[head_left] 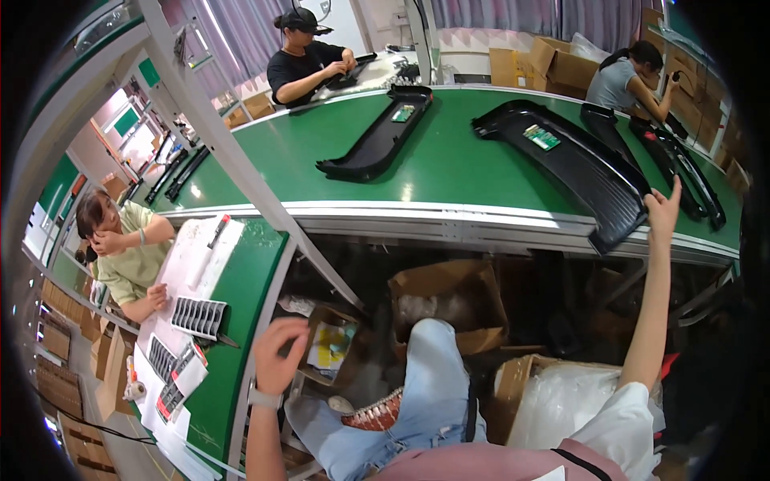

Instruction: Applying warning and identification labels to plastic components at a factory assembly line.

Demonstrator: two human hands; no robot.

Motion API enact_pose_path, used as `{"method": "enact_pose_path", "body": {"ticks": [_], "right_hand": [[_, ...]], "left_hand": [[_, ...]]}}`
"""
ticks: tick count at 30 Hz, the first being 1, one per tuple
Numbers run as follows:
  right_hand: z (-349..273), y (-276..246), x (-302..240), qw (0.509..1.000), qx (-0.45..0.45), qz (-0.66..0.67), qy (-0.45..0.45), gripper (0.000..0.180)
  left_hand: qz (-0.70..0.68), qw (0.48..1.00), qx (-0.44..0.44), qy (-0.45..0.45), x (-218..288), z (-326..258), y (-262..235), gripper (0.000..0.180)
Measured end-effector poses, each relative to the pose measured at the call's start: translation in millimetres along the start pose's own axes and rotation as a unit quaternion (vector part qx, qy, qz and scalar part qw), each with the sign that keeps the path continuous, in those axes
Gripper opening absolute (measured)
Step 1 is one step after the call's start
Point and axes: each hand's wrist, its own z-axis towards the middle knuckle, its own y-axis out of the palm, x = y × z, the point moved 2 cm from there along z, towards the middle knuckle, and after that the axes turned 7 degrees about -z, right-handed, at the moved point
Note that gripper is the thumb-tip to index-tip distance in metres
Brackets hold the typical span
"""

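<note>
Pink garment (477, 462) is nearest. Right hand (662, 212) clamps its fingers on one long black panel (589, 174), which carries a circuit board (543, 138) and overhangs the green bench's (461, 152) near edge, toward its right corner. Left hand (271, 365) is free beside the side table's (258, 250) edge, fingers curved, apart from thumb.

Right of frame: my right hand (662, 210) grips the edge of a ribbed black panel (593, 176), index finger extended; small green circuit board (542, 137) on the panel. Left of bottom centre: my left hand (279, 353) raised in the air, fingers loosely curled, pale watch (265, 398) at the wrist. Upper centre: second black panel (381, 140) on the green worktop (457, 172). Below centre: open carton (480, 341).
</note>
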Motion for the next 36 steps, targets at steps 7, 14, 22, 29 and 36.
{"method": "enact_pose_path", "body": {"ticks": [7, 14, 22, 29, 36], "right_hand": [[-94, -78, -86, 0.975, -0.168, 0.056, -0.138, 0.092], [-206, -13, -106, 0.914, -0.342, 0.214, -0.046, 0.113], [-304, 139, -59, 0.751, -0.615, 0.240, -0.024, 0.105], [-422, 181, -128, 0.714, -0.669, 0.167, -0.122, 0.015], [-508, 194, -154, 0.557, -0.807, 0.192, 0.053, 0.008]], "left_hand": [[0.029, 0.988, 0.077, 0.133, 55, 64, 44, 0.053], [0.021, 0.948, -0.302, -0.095, 37, 0, 9, 0.045], [0.280, 0.957, 0.016, -0.067, 17, -161, -29, 0.037], [0.290, 0.926, -0.011, -0.240, -3, -224, -8, 0.040], [0.047, 0.976, 0.053, -0.207, -10, -241, -32, 0.056]]}}
